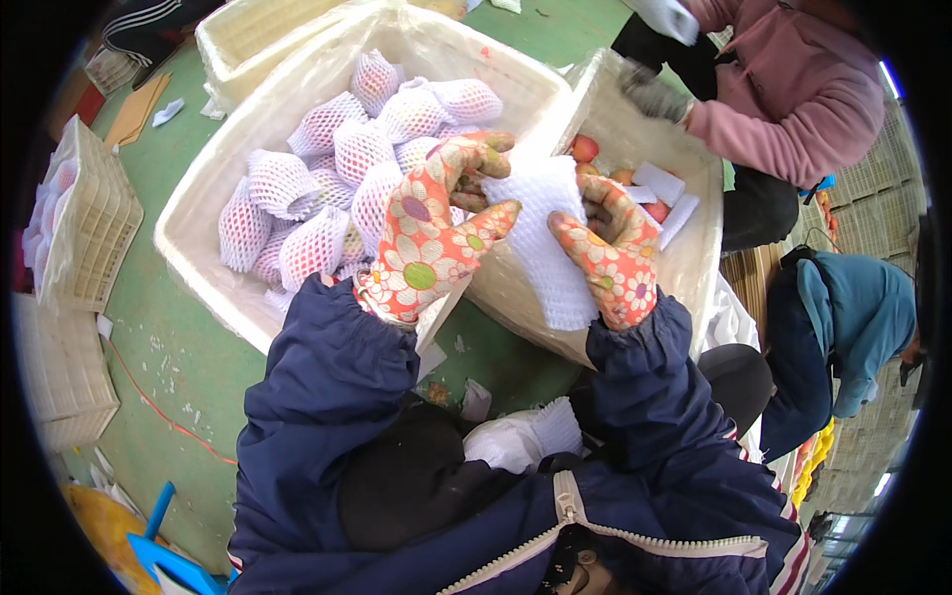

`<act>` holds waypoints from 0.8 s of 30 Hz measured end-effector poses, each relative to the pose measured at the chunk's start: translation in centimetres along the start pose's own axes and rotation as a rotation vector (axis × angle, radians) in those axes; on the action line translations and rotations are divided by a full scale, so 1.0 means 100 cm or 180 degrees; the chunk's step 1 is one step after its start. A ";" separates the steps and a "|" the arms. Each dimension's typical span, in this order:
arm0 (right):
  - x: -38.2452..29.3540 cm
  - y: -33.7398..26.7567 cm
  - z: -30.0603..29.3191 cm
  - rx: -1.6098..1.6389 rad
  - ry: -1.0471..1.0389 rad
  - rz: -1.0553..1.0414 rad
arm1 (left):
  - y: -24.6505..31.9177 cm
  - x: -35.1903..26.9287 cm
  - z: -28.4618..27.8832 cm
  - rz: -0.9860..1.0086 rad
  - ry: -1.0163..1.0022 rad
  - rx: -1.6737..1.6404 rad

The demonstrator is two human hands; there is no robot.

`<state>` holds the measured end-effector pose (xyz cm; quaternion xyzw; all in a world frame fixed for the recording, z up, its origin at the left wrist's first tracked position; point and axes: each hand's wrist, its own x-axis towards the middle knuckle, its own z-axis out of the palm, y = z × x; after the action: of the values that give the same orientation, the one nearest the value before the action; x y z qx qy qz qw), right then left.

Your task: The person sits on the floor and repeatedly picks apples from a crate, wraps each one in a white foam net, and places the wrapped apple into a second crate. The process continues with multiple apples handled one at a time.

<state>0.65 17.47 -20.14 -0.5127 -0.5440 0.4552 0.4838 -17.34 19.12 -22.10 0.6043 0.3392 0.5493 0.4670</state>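
Observation:
Both hands wear floral orange gloves with soiled fingertips. A flat white foam net sleeve (547, 245) hangs between them. My right hand (613, 245) grips its right edge. My left hand (446, 230) has thumb and fingers curled at the sleeve's upper left edge; whether it pinches the foam I cannot tell. Behind my left hand, a white plastic crate (216, 141) lined with clear film holds many fruits in foam nets (364, 152). Beyond my right hand, a second lined crate (692, 275) holds bare red fruits (585, 149) and loose foam sleeves (658, 184).
More foam sleeves (558, 428) lie at my lap. A person in a pink top (788, 111) sits at the right crate, a gloved hand over it. Another person in teal (855, 320) bends at the right. Stacked crates (97, 216) stand at left; a blue plastic object (171, 561) is lower left.

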 end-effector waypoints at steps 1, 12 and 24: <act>0.000 0.001 0.002 -0.0041 0.0016 -0.0111 | 0.000 0.000 -0.001 -0.0037 -0.0009 0.0001; 0.001 -0.002 0.012 0.1193 -0.1189 0.0429 | 0.006 0.000 -0.007 -0.0868 -0.1107 -0.0983; 0.003 0.019 0.015 0.1229 -0.0612 -0.0744 | -0.054 -0.016 -0.032 0.1294 0.0005 0.3142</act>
<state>-0.61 17.84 -22.21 -0.2986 -0.5461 0.5383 0.5681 -20.20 20.05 -27.83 0.8053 0.4336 0.4042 0.0111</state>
